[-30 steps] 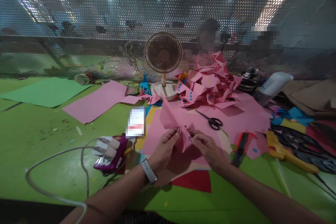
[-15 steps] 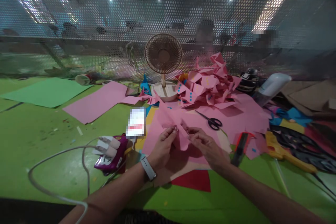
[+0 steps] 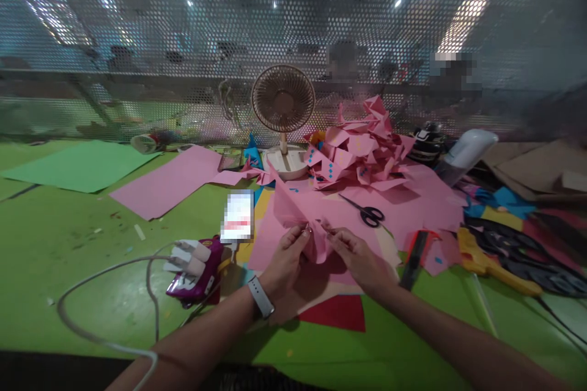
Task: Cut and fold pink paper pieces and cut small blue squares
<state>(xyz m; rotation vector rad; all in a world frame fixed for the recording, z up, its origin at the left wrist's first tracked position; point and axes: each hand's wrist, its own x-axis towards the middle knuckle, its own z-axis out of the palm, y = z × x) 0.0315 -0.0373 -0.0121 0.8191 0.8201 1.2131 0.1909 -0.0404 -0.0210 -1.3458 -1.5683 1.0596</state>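
Note:
Between my hands is a piece of folded pink paper (image 3: 288, 200), its pointed end rising toward the fan. My left hand (image 3: 290, 256) pinches its lower left part between thumb and fingers. At the lower right part, the fingertips of my right hand (image 3: 354, 253) are pinched on the same paper. The small folds between the fingertips are too blurred to make out. Under both hands lie flat pink sheets (image 3: 266, 238) on other coloured paper. Black-handled scissors (image 3: 370, 215) rest on the pink sheets beyond my right hand.
A small fan (image 3: 283, 101) stands behind, beside a heap of folded pink paper (image 3: 358, 146). A phone (image 3: 237, 217) and a purple power adapter (image 3: 197, 281) with a cable are at left. On the right are a red-and-black cutter (image 3: 417, 256) and a yellow glue gun (image 3: 490, 263).
My right fingers have moved slightly left, closer to my left hand, and the paper's lower part bends more. My view has shifted a little.

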